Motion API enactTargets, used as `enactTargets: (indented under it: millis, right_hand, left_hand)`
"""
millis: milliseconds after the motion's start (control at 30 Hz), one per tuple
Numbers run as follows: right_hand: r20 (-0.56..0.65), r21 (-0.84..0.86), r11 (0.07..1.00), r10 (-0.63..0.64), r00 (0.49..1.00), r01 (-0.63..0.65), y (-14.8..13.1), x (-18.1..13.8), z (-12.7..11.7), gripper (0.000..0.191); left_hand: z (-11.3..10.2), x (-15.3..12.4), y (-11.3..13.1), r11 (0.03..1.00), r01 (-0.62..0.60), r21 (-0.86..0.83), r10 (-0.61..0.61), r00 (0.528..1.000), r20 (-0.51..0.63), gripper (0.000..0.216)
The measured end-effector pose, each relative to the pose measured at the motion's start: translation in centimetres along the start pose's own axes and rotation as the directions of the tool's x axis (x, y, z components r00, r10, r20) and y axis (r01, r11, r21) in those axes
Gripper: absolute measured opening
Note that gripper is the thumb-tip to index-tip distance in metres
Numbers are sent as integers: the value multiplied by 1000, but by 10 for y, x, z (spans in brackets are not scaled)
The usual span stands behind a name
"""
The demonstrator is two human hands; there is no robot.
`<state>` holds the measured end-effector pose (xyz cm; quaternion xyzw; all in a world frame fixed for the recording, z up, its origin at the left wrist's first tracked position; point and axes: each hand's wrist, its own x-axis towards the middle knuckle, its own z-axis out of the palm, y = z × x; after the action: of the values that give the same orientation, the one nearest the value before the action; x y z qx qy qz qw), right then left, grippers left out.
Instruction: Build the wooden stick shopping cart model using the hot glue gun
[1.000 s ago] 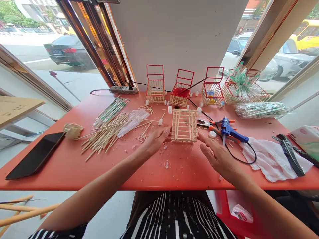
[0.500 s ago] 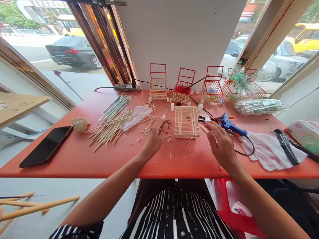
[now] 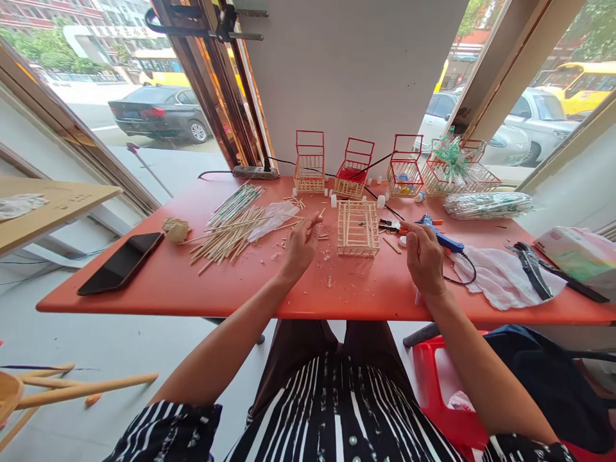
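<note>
A small cart frame [image 3: 359, 247] of pale wooden sticks stands on the red table, between my hands, with white wheels at its far corners. To its left, my left hand [image 3: 299, 249] is closed, thumb and fingers pressed together; what it pinches, if anything, I cannot make out. My right hand [image 3: 425, 256] lies to the right of the frame, fingers curled and index pointing left; its grip is hidden. Close to those fingers is a white wheel [image 3: 403, 241]. Just behind are pliers [image 3: 391, 224] and a blue glue gun [image 3: 450, 242], partly covered by the hand.
Left of me lie wooden sticks [image 3: 224, 244], wrapped sticks [image 3: 235, 202], a plastic bag [image 3: 273, 219] and a phone [image 3: 120, 263]. Several finished carts, one a red-topped cart [image 3: 310, 163], line the wall. A white cloth [image 3: 495, 276] and wrapped bundle [image 3: 488, 205] are at right.
My right hand has curled from a spread pose, beside the glue gun and pliers. The white wheel seen by my left fingertips no longer shows there. The view has tilted up slightly.
</note>
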<state>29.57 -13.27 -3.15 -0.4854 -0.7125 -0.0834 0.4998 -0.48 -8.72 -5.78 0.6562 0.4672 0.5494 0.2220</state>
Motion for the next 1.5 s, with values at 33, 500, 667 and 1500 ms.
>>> enactTargets:
  millis: [33,500,667,1500]
  right_hand:
    - [-3,1,1000,1,1000,-1,1,0,0,44]
    - [118,-15,987,-154,981,157,-7,-3,-1,36]
    - [230,-40,961,-258,938,274,-14,-5,0,35]
    - [363,-37,955,-262,894,294,-27,-5,-1,35]
  left_hand:
    - [0,0,-1,1000,-7,4,7,1000,0,41]
    - [-6,-10,21,905,-391,168,381,920,89,28]
    - [-6,-15,25,785,-580,220,556,815,164,37]
    - [-1,-18,28,742,-613,272,531,784,320,42]
